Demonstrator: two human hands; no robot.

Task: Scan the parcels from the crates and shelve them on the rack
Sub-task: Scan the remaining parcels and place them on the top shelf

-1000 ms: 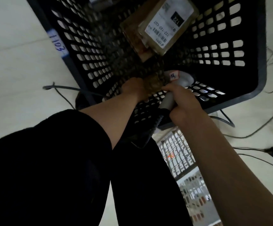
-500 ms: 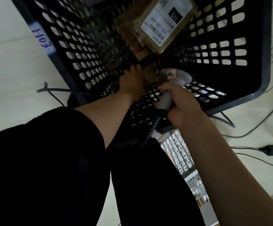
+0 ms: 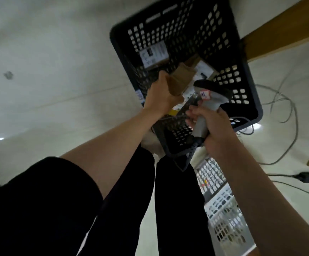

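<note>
Overhead, the left hand (image 3: pixel 161 97) grips a brown cardboard parcel (image 3: pixel 182 80) above a black crate (image 3: pixel 183 34); the right hand (image 3: pixel 212 124) holds a grey barcode scanner (image 3: pixel 208 100).

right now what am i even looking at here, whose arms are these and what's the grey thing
This is one picture from a camera worn on a person's head, looking down at their own arms and legs. There is no machine. The left hand grips a small brown cardboard parcel lifted over a black plastic crate on the floor. The right hand holds a grey handheld barcode scanner, its head close to the parcel. More labelled parcels lie in the crate. A white crate sits below, and cables trail across the floor.
</note>
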